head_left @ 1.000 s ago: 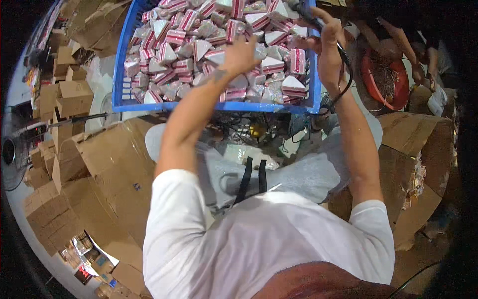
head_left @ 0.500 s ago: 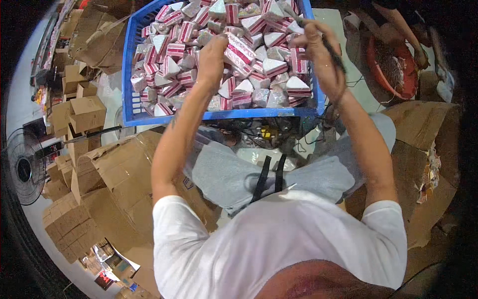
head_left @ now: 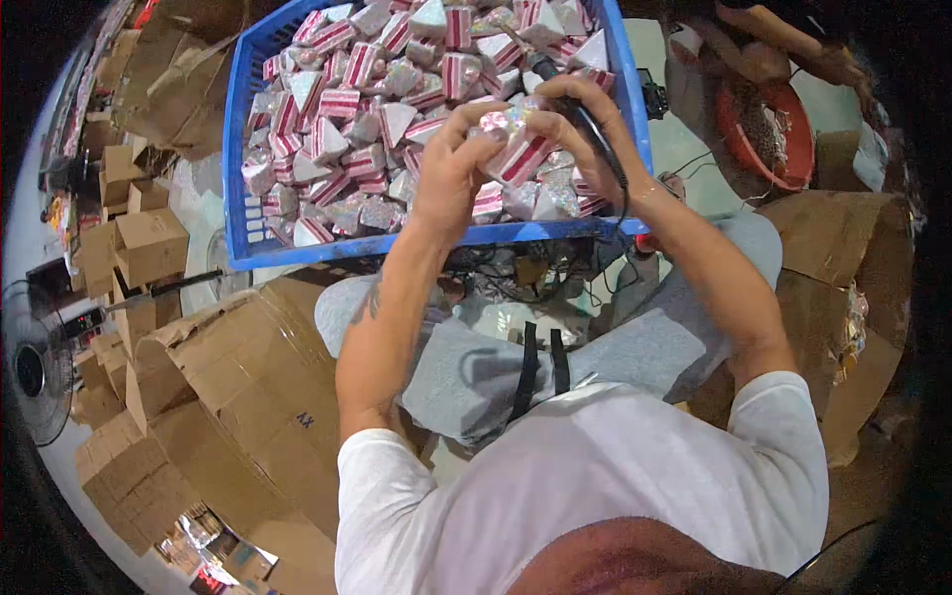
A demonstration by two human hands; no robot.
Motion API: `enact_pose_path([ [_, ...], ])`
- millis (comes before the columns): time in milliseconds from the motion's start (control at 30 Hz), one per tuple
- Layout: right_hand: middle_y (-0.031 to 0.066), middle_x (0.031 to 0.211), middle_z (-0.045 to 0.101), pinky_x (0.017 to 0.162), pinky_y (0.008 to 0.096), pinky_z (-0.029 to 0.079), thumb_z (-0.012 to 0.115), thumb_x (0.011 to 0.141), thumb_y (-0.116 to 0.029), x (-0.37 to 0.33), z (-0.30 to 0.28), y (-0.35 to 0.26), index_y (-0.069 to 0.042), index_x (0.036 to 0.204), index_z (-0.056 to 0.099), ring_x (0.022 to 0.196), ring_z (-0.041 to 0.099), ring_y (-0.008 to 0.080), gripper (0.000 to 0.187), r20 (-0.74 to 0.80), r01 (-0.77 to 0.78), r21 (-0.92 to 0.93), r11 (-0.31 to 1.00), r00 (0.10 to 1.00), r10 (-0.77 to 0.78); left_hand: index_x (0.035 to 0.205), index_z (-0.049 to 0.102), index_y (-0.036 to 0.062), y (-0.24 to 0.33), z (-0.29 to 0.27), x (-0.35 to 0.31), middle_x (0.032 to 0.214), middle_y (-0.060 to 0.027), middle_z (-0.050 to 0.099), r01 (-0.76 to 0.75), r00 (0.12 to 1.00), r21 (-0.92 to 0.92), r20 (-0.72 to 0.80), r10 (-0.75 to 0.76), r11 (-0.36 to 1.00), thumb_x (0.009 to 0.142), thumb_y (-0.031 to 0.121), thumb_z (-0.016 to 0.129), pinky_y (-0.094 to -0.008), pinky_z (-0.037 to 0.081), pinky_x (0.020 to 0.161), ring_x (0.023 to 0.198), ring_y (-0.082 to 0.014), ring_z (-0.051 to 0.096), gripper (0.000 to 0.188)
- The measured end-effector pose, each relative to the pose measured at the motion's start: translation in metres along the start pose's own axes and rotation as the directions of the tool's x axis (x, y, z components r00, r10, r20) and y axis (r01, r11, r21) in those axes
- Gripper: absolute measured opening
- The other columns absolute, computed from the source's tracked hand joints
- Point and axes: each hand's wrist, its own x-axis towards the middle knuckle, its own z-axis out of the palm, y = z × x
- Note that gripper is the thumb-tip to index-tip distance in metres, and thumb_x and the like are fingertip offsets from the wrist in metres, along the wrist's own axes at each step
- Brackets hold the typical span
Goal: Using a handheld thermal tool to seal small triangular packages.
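Observation:
Over the near right part of a blue plastic crate (head_left: 426, 242), my left hand (head_left: 448, 169) pinches a wedge-shaped piece like a cake slice (head_left: 526, 159), striped pink and white with a glittery end. My right hand (head_left: 617, 149) is closed round a black corded pen-like tool, which looks like a soldering iron (head_left: 593, 129). Its thin tip points up and away, over the crate. The right fingers also reach the piece's glittery end, where both hands meet. Many similar wedges (head_left: 327, 139) fill the crate, lying at all angles.
Cardboard boxes (head_left: 149, 243) and flattened cardboard (head_left: 238, 367) lie at the left, beside a fan (head_left: 35, 367). At the right, another person's arm (head_left: 783, 35) reaches near a red basin (head_left: 729, 129). Cables (head_left: 535, 278) hang below the crate; more cardboard (head_left: 823, 238) lies right.
My hands have come together; the left has moved right and the piece now shows its glittery end. The soldering iron has swung in toward the middle. The whole view has shifted slightly.

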Motion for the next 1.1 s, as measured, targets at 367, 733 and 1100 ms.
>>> enact_pose_path([
  [367, 0.0078, 0.095, 0.065, 0.075, 0.0290, 0.051, 0.071, 0.090, -0.018, 0.011, -0.006, -0.006, -0.007, 0.110, 0.062, 0.086, 0.062, 0.0136, 0.026, 0.138, -0.285, 0.032, 0.958, 0.951, 0.278, 0.109, 0.064, 0.0007, 0.005, -0.006, 0.003, 0.093, -0.0012, 0.064, 0.230, 0.973, 0.065, -0.036, -0.228, 0.971, 0.095, 0.028, 0.054, -0.0276, 0.049, 0.069, 0.081, -0.0108, 0.059, 0.032],
  [733, 0.0105, 0.112, 0.064, 0.077, 0.0321, 0.054, 0.044, 0.098, -0.056, 0.030, -0.029, 0.001, -0.005, 0.135, 0.048, 0.087, 0.064, 0.0162, 0.063, -0.093, -0.081, 0.037, 0.996, 0.992, 0.084, 0.120, 0.058, 0.0018, 0.002, -0.042, 0.013, 0.108, -0.0095, 0.066, 0.045, 0.996, -0.039, -0.071, -0.048, 0.998, 0.089, 0.019, 0.060, -0.0356, 0.053, 0.087, 0.101, -0.0199, 0.065, 0.036],
  [1100, 0.0108, 0.098, 0.065, 0.069, 0.0286, 0.053, 0.071, 0.088, -0.013, -0.027, -0.011, -0.051, -0.001, 0.111, 0.057, 0.079, 0.064, 0.0144, 0.030, -0.103, 0.079, -0.064, 0.995, 0.991, -0.086, 0.116, 0.055, 0.0066, -0.003, -0.020, -0.003, 0.105, -0.0059, 0.065, -0.125, 0.903, -0.037, -0.419, 0.098, 0.991, 0.096, 0.028, 0.060, -0.0367, 0.052, 0.085, 0.096, -0.0182, 0.064, 0.030],
])
